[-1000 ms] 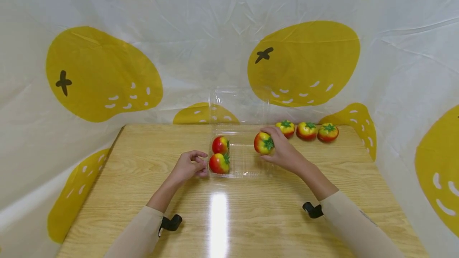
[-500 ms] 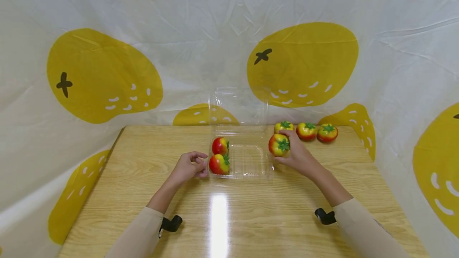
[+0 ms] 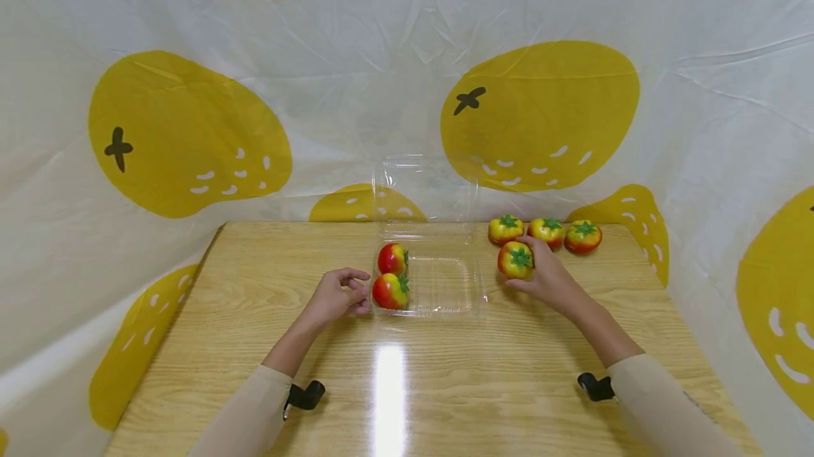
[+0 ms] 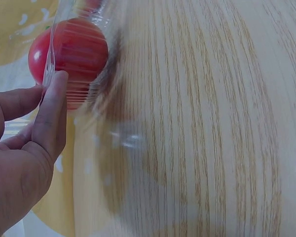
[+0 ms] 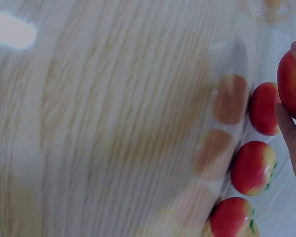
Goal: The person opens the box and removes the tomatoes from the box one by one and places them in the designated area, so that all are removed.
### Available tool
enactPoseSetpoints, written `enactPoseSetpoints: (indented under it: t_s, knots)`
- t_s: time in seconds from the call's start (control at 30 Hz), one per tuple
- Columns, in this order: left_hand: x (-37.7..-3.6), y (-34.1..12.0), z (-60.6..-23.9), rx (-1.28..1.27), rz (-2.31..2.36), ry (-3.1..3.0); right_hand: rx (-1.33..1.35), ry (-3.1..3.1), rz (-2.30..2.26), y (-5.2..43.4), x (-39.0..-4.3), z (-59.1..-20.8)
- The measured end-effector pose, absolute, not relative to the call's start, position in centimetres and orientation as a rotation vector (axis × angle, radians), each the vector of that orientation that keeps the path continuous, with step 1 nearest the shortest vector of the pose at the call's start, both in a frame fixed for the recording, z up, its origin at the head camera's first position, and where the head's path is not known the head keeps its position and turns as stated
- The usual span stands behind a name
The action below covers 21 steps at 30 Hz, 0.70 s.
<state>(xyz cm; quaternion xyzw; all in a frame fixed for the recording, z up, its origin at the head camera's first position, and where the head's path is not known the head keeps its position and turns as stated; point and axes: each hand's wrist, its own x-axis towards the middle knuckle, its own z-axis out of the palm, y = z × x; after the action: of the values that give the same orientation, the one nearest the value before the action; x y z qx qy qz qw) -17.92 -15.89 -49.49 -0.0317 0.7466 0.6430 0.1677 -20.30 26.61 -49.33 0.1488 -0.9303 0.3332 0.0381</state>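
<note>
While right hand (image 3: 552,279) grips a toy tomato (image 3: 516,260) right of the clear clamshell tray (image 3: 445,285), it needs a low, steady hold. Left hand (image 3: 335,295), fingers curled, pinches the tray's left rim beside two tomatoes inside (image 3: 391,275). Three tomatoes (image 3: 545,231) crowd the far side, just behind the held one.

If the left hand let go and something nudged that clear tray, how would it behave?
The tray looks thin and light, so it would probably slide on the glossy table. Its two tomatoes sit at the left end, likely making it pivot. The upright lid probably flexes.
</note>
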Motion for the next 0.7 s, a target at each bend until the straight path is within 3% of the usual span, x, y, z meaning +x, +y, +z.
enactPoseSetpoints:
  t_s: [0.7]
  knots:
    - [-18.0, -16.2, -49.6, -0.056, 1.808, 2.14, 0.435, -3.044, 0.936, 27.8, -21.4, -50.1]
